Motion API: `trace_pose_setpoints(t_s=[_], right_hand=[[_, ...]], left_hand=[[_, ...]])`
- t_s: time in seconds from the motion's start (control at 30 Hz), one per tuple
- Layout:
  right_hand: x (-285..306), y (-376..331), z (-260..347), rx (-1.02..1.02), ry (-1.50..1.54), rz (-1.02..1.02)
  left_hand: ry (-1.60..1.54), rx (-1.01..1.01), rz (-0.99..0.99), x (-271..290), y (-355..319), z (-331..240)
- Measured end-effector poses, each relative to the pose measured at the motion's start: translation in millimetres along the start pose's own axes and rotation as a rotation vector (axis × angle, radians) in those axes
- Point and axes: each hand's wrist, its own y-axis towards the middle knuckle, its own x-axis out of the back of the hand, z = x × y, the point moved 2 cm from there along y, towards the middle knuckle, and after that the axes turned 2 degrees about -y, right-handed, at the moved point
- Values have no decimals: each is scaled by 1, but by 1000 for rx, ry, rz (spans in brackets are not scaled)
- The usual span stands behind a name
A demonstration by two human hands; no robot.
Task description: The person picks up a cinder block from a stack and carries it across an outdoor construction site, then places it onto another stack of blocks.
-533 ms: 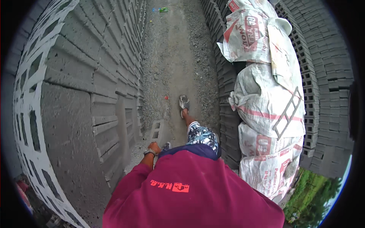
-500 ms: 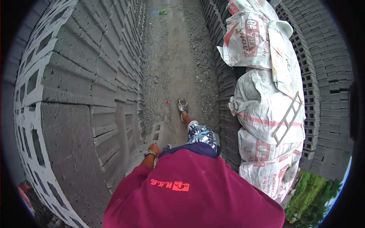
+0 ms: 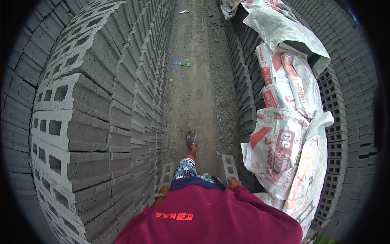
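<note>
At my left side, my left hand (image 3: pixel 163 190) is closed at the near end of a grey hollow concrete block (image 3: pixel 170 174). The block hangs low beside my leg, its hollow face turned up. My right hand (image 3: pixel 234 184) grips the near end of a second concrete block (image 3: pixel 230 165) on the other side of my body. Most of the fingers on both hands are hidden by the blocks and my sleeves. Both arms hang down, and one foot is forward on the path.
Tall stacks of hollow blocks (image 3: pixel 90 134) wall the left side. More stacked blocks (image 3: pixel 331 97) stand at the right, topped with used white and red cement sacks (image 3: pixel 280 142). A gravelly dirt path (image 3: pixel 199 93) runs between, with a green wrapper (image 3: pixel 185 63) on it.
I have moved forward along the path, and the green wrapper is nearer. My right hand and its block have come into view. The other foot pose shows a step taken.
</note>
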Motion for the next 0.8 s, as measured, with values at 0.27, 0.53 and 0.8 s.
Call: trace_pose_setpoints(t_s=[0.27, 0.53, 0.8], right_hand=[[201, 206, 10, 17, 92, -5], [428, 341, 62, -5, 153, -56], [652, 522, 80, -25, 191, -75]], left_hand=[[-140, 101, 13, 202, 156, -133], [-88, 152, 62, 422, 262, -285], [-160, 122, 27, 610, 453, -401]])
